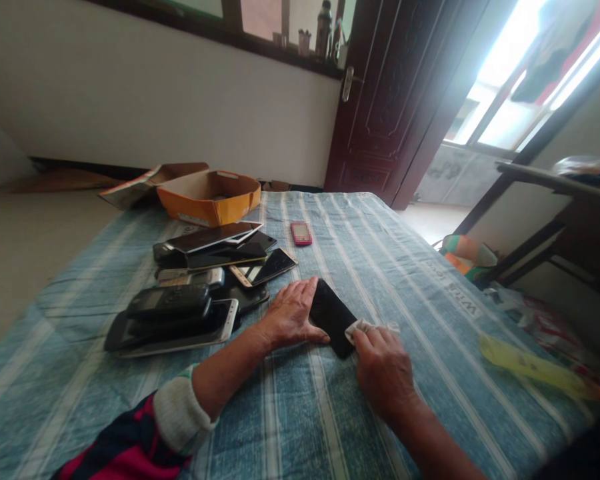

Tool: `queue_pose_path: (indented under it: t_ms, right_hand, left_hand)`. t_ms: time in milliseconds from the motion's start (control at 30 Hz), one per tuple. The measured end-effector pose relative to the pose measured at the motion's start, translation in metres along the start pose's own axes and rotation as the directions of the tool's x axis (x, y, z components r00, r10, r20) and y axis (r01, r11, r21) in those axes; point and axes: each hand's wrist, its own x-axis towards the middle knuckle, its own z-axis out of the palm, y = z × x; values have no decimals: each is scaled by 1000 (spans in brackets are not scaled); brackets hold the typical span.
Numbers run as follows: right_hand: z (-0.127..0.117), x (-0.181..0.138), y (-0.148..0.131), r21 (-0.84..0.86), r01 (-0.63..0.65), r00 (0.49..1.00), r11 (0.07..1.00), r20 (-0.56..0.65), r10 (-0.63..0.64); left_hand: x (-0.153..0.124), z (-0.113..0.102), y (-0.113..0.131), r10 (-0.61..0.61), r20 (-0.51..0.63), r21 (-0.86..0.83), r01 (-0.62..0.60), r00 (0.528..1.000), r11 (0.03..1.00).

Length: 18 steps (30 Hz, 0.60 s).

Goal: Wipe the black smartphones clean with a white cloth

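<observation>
Below and right of centre, the left hand [293,312] is gripping a black phone [331,317] by its edges while the right hand [384,370] is pinching a white wipe [361,327] against it. Piled phones [173,301] are crowding centre left, below an orange box [215,212]; a pink-rimmed device [301,233] is lying mid-frame.

Black phone [333,316]: smooth, glossy, glass-like face. Wipe [361,326]: crumpled, matt, cloth or paper, can't tell from here. Striped sheet [293,413]: matt cloth. Box [205,205]: cardboard. Door handle [348,84]: shiny metal.

Head cam looks fwd & down at hands [290,313] fr nearby
</observation>
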Motion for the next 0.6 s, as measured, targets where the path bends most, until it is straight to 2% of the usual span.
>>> queue_pose_path:
  t_ms: [133, 267, 433, 600]
  right_hand:
    - [0, 0, -8, -29, -73, 997, 997, 15, 73]
    - [-2, 5, -8, 37, -132, 989, 991, 64, 130]
    - [-4, 20, -1, 85, -193, 975, 978, 128, 181]
    - [1, 19, -1, 34, -191, 977, 981, 101, 187]
  left_hand:
    - [-1, -2, 1, -1, 13, 6, 1, 1000, 1000]
    - [-1, -1, 3, 7, 3, 27, -7, 1000, 1000]
    - [-4, 5, 10, -16, -88, 66, 22, 996, 998]
    - [-7, 8, 16, -57, -145, 67, 67, 988, 995]
